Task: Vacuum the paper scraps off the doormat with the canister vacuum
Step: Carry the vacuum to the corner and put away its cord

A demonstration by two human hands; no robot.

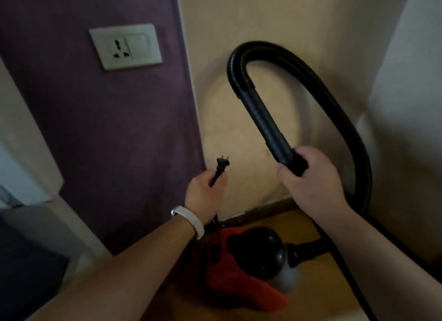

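A red and black canister vacuum (246,261) sits on the wooden floor below my arms. Its black ribbed hose (344,120) loops up in front of the cream wall and ends in a rigid black tube (265,120). My right hand (311,179) is closed around the lower end of that tube. My left hand (205,189), with a white wristband, grips the black power cord just below its two-pin plug (222,164), pins pointing up. The cord hangs down toward the vacuum. No doormat or paper scraps are in view.
A white wall socket plate (125,45) is mounted on the purple wall (107,141), up and left of the plug. A cream wall meets it at a corner. A dark skirting board (258,210) runs along the floor. A pale surface (406,105) stands at right.
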